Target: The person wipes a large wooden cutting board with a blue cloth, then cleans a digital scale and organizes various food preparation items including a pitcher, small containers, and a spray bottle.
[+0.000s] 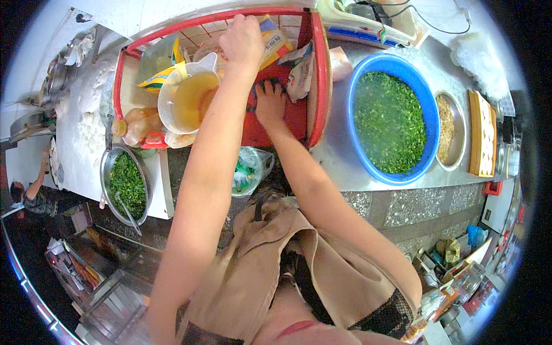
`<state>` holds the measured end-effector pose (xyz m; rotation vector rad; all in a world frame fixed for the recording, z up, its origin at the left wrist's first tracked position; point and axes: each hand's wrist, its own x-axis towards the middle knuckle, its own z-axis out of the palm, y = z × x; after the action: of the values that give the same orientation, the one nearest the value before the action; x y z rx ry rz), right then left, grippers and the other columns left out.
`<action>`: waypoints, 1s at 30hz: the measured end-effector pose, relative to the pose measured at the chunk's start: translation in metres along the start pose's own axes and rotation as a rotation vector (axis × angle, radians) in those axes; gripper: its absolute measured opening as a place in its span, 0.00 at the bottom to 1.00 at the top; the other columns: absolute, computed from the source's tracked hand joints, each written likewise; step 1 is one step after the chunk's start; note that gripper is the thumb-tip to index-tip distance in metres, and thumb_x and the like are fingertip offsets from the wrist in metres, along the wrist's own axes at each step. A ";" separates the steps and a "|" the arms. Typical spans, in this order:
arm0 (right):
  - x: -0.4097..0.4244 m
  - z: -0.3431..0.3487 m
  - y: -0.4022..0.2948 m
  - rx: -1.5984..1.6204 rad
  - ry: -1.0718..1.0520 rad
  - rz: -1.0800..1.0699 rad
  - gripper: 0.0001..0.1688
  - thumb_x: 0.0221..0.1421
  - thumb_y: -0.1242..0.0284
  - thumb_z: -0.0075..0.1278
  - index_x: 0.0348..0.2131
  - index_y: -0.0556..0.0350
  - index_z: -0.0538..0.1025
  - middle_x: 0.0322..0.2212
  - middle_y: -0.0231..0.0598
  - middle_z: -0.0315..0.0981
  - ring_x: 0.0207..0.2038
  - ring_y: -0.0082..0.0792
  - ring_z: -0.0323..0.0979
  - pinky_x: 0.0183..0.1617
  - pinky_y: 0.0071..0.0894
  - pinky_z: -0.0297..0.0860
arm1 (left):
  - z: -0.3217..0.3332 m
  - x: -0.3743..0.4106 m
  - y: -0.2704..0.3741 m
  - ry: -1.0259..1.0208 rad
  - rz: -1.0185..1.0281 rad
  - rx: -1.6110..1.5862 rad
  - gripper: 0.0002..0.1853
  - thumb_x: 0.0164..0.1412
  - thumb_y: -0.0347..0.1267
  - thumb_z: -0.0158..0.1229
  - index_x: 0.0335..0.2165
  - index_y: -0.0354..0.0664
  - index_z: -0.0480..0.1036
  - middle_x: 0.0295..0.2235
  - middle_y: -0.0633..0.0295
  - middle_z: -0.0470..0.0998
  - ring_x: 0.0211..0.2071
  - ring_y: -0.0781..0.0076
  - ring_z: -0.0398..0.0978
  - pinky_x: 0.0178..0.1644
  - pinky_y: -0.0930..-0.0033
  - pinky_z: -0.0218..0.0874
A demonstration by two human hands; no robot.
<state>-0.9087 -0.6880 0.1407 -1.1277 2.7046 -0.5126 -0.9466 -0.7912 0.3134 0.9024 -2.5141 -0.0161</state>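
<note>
My left hand (242, 39) is over the far part of a red-framed rack (320, 77), its fingers curled. Whether it grips something is hidden. Beside it leans a yellow and blue packet (276, 45) bearing writing. Lower and nearer, my right hand (270, 101) rests with fingers spread on the rack's red floor (295, 116); dark patches show around its fingertips. Left of my forearm stands a translucent plastic jug (166, 101) of amber liquid. A capped plastic bottle (140, 125) and a yellow packet (159, 79) are beside the jug. A crumpled white packet (300, 77) lies right of my right hand.
A blue basin (436, 125) of chopped greens stands on the metal counter (332, 172) at right, beside a metal bowl (462, 129) and wooden tray (475, 133). At left is a metal bowl (103, 172) of greens with a spoon. A person (36, 194) works far left.
</note>
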 end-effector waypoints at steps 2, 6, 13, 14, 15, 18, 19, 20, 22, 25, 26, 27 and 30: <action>-0.026 0.003 0.001 0.008 0.040 -0.037 0.24 0.51 0.71 0.42 0.51 0.46 0.67 0.54 0.40 0.56 0.56 0.52 0.53 0.54 0.57 0.57 | 0.008 0.002 -0.002 0.027 0.099 0.089 0.09 0.50 0.33 0.57 0.30 0.43 0.76 0.33 0.56 0.75 0.37 0.54 0.74 0.37 0.51 0.64; -0.041 -0.006 0.006 -0.026 0.024 -0.081 0.22 0.55 0.69 0.38 0.50 0.48 0.67 0.55 0.41 0.56 0.54 0.52 0.55 0.53 0.54 0.59 | 0.008 -0.004 0.017 -0.137 -0.055 0.064 0.10 0.47 0.34 0.58 0.28 0.38 0.77 0.30 0.48 0.77 0.34 0.49 0.76 0.35 0.51 0.67; -0.055 0.000 0.004 0.327 0.059 -0.032 0.27 0.54 0.64 0.41 0.52 0.52 0.64 0.53 0.46 0.58 0.53 0.53 0.56 0.53 0.51 0.58 | 0.026 -0.037 0.067 -0.365 -0.210 -0.169 0.09 0.53 0.27 0.50 0.33 0.31 0.71 0.30 0.42 0.77 0.35 0.46 0.76 0.37 0.51 0.69; -0.056 0.021 0.025 0.294 0.146 -0.060 0.30 0.54 0.61 0.42 0.54 0.52 0.62 0.53 0.47 0.58 0.54 0.51 0.56 0.55 0.48 0.56 | 0.026 -0.047 0.094 -0.404 -0.211 -0.235 0.09 0.54 0.26 0.49 0.33 0.30 0.69 0.31 0.41 0.76 0.35 0.45 0.76 0.37 0.50 0.68; -0.058 0.027 0.026 0.280 0.218 -0.117 0.33 0.54 0.59 0.43 0.55 0.53 0.60 0.53 0.48 0.58 0.55 0.48 0.56 0.56 0.44 0.55 | 0.028 -0.056 0.100 -0.391 -0.230 -0.286 0.09 0.55 0.27 0.48 0.34 0.31 0.69 0.33 0.39 0.75 0.36 0.44 0.75 0.38 0.50 0.68; -0.063 0.022 0.017 0.278 0.105 -0.065 0.32 0.54 0.60 0.44 0.55 0.53 0.59 0.53 0.49 0.58 0.55 0.49 0.56 0.56 0.43 0.55 | 0.037 -0.064 0.089 -0.384 -0.271 -0.444 0.10 0.55 0.29 0.49 0.35 0.32 0.67 0.36 0.40 0.72 0.38 0.43 0.73 0.39 0.50 0.66; -0.055 0.020 0.013 0.456 0.111 0.009 0.32 0.52 0.60 0.45 0.53 0.56 0.61 0.49 0.50 0.61 0.51 0.52 0.59 0.52 0.45 0.58 | 0.040 -0.063 0.082 -0.383 -0.275 -0.525 0.11 0.55 0.30 0.50 0.35 0.32 0.67 0.36 0.42 0.72 0.38 0.43 0.73 0.40 0.50 0.65; -0.051 0.019 0.009 0.633 0.113 0.084 0.32 0.51 0.60 0.47 0.50 0.60 0.62 0.45 0.51 0.64 0.47 0.55 0.62 0.48 0.48 0.62 | 0.042 -0.063 0.074 -0.381 -0.278 -0.605 0.11 0.54 0.30 0.51 0.35 0.33 0.67 0.36 0.43 0.72 0.38 0.43 0.73 0.40 0.49 0.64; -0.046 0.018 0.006 0.526 0.078 0.075 0.30 0.52 0.60 0.45 0.50 0.59 0.62 0.45 0.50 0.64 0.47 0.53 0.62 0.49 0.45 0.60 | 0.058 -0.075 0.050 -0.101 -0.473 -0.761 0.11 0.53 0.30 0.53 0.35 0.34 0.67 0.35 0.45 0.71 0.39 0.44 0.71 0.43 0.51 0.62; -0.010 0.030 0.011 0.655 -0.012 0.116 0.28 0.56 0.61 0.42 0.52 0.59 0.61 0.49 0.49 0.62 0.52 0.47 0.60 0.52 0.43 0.58 | 0.071 -0.089 0.025 0.241 -0.575 -0.661 0.17 0.47 0.26 0.58 0.36 0.29 0.65 0.36 0.44 0.68 0.43 0.49 0.65 0.51 0.55 0.55; 0.005 0.031 0.008 0.738 -0.068 0.112 0.29 0.57 0.62 0.41 0.53 0.59 0.59 0.52 0.48 0.60 0.54 0.46 0.58 0.54 0.43 0.57 | 0.080 -0.096 0.017 0.323 -0.536 -0.455 0.20 0.46 0.25 0.59 0.39 0.30 0.63 0.43 0.42 0.66 0.43 0.49 0.66 0.51 0.57 0.56; 0.032 0.031 0.012 0.934 0.156 0.196 0.30 0.57 0.64 0.42 0.54 0.60 0.58 0.53 0.50 0.59 0.55 0.47 0.58 0.56 0.43 0.55 | 0.082 -0.090 0.026 0.313 -0.566 -0.489 0.22 0.46 0.26 0.60 0.40 0.30 0.62 0.44 0.41 0.66 0.45 0.47 0.64 0.52 0.56 0.54; 0.037 0.003 -0.010 0.934 0.356 0.209 0.32 0.56 0.67 0.43 0.56 0.62 0.55 0.54 0.55 0.58 0.56 0.50 0.57 0.59 0.43 0.52 | 0.083 -0.086 -0.005 0.164 -0.633 -0.486 0.26 0.46 0.30 0.61 0.41 0.29 0.60 0.43 0.41 0.64 0.47 0.45 0.63 0.52 0.54 0.54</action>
<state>-0.9272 -0.7214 0.1405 -0.5092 2.2580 -1.8006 -0.9213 -0.7548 0.2025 1.3609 -1.8520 -0.6871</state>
